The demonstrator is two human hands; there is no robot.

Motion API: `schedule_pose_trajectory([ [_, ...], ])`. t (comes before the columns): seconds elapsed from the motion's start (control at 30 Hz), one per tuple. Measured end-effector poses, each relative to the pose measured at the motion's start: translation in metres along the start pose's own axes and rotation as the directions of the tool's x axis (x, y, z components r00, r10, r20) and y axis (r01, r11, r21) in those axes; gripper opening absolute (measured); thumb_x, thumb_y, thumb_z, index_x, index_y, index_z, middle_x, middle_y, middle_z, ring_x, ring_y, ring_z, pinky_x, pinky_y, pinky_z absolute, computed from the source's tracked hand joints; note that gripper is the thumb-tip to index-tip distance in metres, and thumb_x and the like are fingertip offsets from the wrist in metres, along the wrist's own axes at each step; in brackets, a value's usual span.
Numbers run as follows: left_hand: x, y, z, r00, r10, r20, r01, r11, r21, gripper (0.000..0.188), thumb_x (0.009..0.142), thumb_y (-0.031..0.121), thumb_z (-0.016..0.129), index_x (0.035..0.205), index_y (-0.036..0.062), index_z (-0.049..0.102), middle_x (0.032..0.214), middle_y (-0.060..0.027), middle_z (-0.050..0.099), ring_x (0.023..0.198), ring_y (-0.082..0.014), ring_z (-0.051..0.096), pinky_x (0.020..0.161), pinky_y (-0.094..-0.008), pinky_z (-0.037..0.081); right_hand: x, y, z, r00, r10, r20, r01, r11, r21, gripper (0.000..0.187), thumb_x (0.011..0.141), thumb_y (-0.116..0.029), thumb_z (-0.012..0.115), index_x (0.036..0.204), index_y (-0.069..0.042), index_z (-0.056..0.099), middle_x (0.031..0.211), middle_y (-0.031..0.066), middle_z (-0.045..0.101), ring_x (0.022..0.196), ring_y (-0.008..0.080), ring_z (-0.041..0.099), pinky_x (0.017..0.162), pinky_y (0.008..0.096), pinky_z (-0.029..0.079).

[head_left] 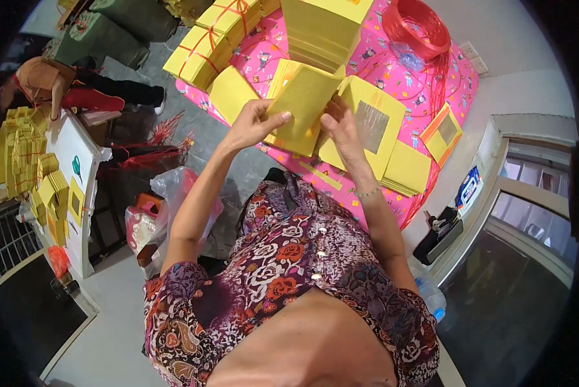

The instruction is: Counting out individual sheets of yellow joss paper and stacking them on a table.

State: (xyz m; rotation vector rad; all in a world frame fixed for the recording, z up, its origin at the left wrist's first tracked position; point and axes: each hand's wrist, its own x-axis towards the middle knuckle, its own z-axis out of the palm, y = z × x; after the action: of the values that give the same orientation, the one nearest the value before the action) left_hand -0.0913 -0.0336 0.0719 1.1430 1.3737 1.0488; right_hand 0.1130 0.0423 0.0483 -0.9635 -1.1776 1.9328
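A folded-looking sheet of yellow paper (302, 103) is held up between my two hands over the table's near edge. My left hand (256, 126) pinches its left side, thumb on top and fingers partly hidden behind. At its right edge my right hand (344, 132) is closed, with the thumb in front and the other fingertips out of sight. Beneath it, more yellow paper (284, 72) shows. Just right of my right hand lies a yellow sheet with a silvery foil rectangle (374, 122). A smaller yellow stack (407, 169) sits beside that.
The pink patterned tablecloth (263, 61) carries a tall yellow stack (321, 29), red-tied bundles (202, 55) and a coil of red plastic string (418, 29). At left, another person (44, 77) leans by a white table (76, 248) with yellow bundles and green-handled scissors (76, 166). Plastic bags (173, 200) stand below.
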Motion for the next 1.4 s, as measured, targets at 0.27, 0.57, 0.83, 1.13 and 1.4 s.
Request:
schedule_pose_trajectory([
  [0.27,-0.002,0.003,0.032,0.992,-0.026,0.126,0.072,0.924,-0.376,0.03,0.087,0.024,0.063,0.105,0.0,0.062,0.092,-0.004,0.066,0.082,-0.0084,0.06,0.074,-0.0251,0.049,-0.014,-0.006,-0.011,0.974,-0.026,0.227,-0.029,0.971,0.236,0.079,0.076,-0.025,0.073,0.135,0.001,0.027,0.133,0.0139,0.038,0.124,0.0216,0.037,0.103,0.0338,0.031],
  [0.57,0.025,0.002,0.093,0.797,0.529,-0.291,-0.39,0.819,0.421,0.053,0.07,0.021,0.076,0.111,-0.0006,0.05,0.089,-0.0108,0.053,0.076,-0.026,0.053,0.073,-0.0354,0.046,-0.039,-0.027,-0.05,0.967,-0.251,-0.035,0.237,0.943,-0.232,0.05,0.075,-0.007,0.07,0.118,0.004,0.047,0.108,0.0119,0.059,0.097,0.0184,0.059,0.084,0.0305,0.049],
  [0.83,0.046,-0.022,0.122,0.887,0.453,-0.09,-0.44,0.889,0.129,0.048,0.078,0.009,0.07,0.118,0.0011,0.045,0.109,-0.0127,0.057,0.102,-0.0221,0.057,0.089,-0.0337,0.045,-0.048,-0.01,-0.083,0.959,-0.284,-0.008,0.264,0.902,-0.341,0.047,0.075,-0.002,0.07,0.118,0.001,0.05,0.11,0.01,0.059,0.1,0.0178,0.058,0.087,0.0297,0.049],
  [1.13,0.051,-0.039,0.13,0.896,0.435,-0.094,-0.408,0.886,0.22,0.036,0.08,0.01,0.067,0.11,0.0003,0.05,0.096,-0.0114,0.059,0.089,-0.0204,0.059,0.078,-0.0314,0.046,-0.046,-0.001,-0.09,0.969,-0.231,-0.086,0.198,0.938,-0.286,0.046,0.075,-0.001,0.071,0.116,0.003,0.052,0.108,0.0091,0.061,0.096,0.015,0.06,0.082,0.0279,0.051],
  [1.4,0.055,-0.025,0.129,0.962,0.271,-0.024,-0.267,0.958,0.106,0.036,0.08,0.017,0.065,0.109,0.0021,0.05,0.098,-0.0189,0.057,0.091,-0.033,0.057,0.076,-0.036,0.046,-0.042,-0.013,-0.089,0.97,-0.171,-0.171,0.085,0.903,-0.422,0.036,0.077,-0.006,0.071,0.109,0.003,0.057,0.101,0.0095,0.064,0.091,0.0143,0.061,0.079,0.0274,0.051],
])
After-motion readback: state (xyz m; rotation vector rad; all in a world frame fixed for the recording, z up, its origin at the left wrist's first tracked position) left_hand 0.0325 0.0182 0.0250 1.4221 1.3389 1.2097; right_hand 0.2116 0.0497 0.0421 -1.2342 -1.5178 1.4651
